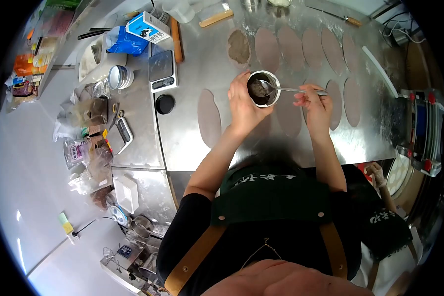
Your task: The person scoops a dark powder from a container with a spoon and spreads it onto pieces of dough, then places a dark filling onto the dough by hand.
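Left hand [241,101] grips cup [263,89] of dark filling; right fingers [308,93] pinch spoon [281,89].

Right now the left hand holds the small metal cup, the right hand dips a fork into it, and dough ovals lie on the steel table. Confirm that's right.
Not quite: the head view shows the right hand holding a spoon, not a fork, its bowl in the dark filling. The rest stands: the left hand grips the small metal cup, and dough ovals lie on the steel table.
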Demonstrator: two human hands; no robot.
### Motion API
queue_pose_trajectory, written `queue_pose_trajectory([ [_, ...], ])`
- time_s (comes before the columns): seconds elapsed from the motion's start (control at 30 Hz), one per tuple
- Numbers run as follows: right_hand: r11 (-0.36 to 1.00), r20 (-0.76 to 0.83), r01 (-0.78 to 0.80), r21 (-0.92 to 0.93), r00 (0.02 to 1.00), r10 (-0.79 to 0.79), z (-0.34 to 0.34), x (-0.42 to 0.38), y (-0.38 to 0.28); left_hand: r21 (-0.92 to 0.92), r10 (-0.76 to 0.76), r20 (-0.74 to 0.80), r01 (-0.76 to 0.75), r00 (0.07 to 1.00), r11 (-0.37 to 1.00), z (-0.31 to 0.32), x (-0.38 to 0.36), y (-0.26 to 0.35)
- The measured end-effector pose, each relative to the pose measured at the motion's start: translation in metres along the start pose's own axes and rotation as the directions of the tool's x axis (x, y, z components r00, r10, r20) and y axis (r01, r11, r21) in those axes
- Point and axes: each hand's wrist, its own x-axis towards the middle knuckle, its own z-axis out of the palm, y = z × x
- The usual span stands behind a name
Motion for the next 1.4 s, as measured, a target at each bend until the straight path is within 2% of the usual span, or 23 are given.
queue_pose_trajectory([
  [0.17,0.988,-0.014,0.034,0.154,0.999,-0.032,-0.009,0.050,-0.020,-0.040,-0.102,-0.028,0.101,0.994,0.994,0.028,0.019,-0.019],
  [0.23,0.987,-0.041,0.062,0.151,0.998,-0.057,-0.015,0.079,-0.016,-0.056,-0.163,-0.026,0.161,0.986,0.985,0.030,0.024,-0.027],
  [0.27,0.986,-0.055,0.075,0.149,0.996,-0.068,-0.018,0.095,-0.012,-0.001,-0.184,-0.016,0.184,0.983,0.983,0.027,0.026,-0.028],
  [0.37,0.993,-0.128,0.096,0.062,0.988,-0.088,-0.026,0.143,0.019,-0.016,-0.248,-0.023,0.248,0.968,0.969,0.019,0.023,-0.037],
  [0.43,0.994,-0.112,0.110,-0.013,0.988,-0.111,-0.028,0.172,0.047,-0.026,-0.311,-0.017,0.311,0.950,0.950,0.012,0.021,-0.035],
  [0.6,0.981,-0.089,0.121,-0.151,0.987,-0.136,-0.022,0.208,0.103,0.008,-0.364,0.033,0.364,0.931,0.931,-0.006,0.019,-0.021],
  [0.67,0.970,-0.084,0.140,-0.201,0.984,-0.159,-0.016,0.212,0.115,0.053,-0.335,0.037,0.333,0.941,0.941,-0.013,0.015,-0.019],
  [0.7,0.946,-0.052,0.179,-0.270,0.978,-0.200,-0.015,0.212,0.118,0.076,-0.320,0.039,0.317,0.947,0.945,-0.016,0.013,-0.018],
  [0.77,0.878,0.022,0.264,-0.399,0.960,-0.278,-0.012,0.211,0.120,-0.008,-0.336,0.041,0.336,0.941,0.942,-0.018,0.005,-0.025],
  [0.83,0.759,0.118,0.411,-0.505,0.904,-0.411,-0.012,0.211,0.120,-0.067,-0.354,0.041,0.356,0.934,0.932,-0.021,0.000,-0.027],
  [0.9,0.644,0.203,0.507,-0.574,0.849,-0.488,-0.010,0.210,0.117,-0.012,-0.324,0.041,0.325,0.945,0.946,-0.025,0.000,-0.028],
  [1.07,0.451,0.359,0.656,-0.605,0.730,-0.581,-0.005,0.207,0.109,0.008,-0.258,0.006,0.258,0.966,0.966,-0.028,-0.005,-0.024],
  [1.17,0.377,0.418,0.717,-0.586,0.666,-0.618,-0.006,0.206,0.106,0.019,-0.304,-0.016,0.305,0.952,0.952,-0.030,-0.014,-0.014],
  [1.27,0.415,0.379,0.709,-0.570,0.676,-0.632,-0.016,0.210,0.116,0.049,-0.340,-0.027,0.341,0.940,0.939,-0.031,-0.022,0.000],
  [1.37,0.692,0.168,0.514,-0.507,0.846,-0.506,-0.026,0.206,0.124,0.103,-0.353,-0.050,0.356,0.934,0.929,-0.032,-0.029,0.014],
  [1.4,0.703,0.165,0.508,-0.498,0.851,-0.499,-0.030,0.203,0.123,0.064,-0.386,-0.059,0.390,0.921,0.919,-0.031,-0.035,0.018],
])
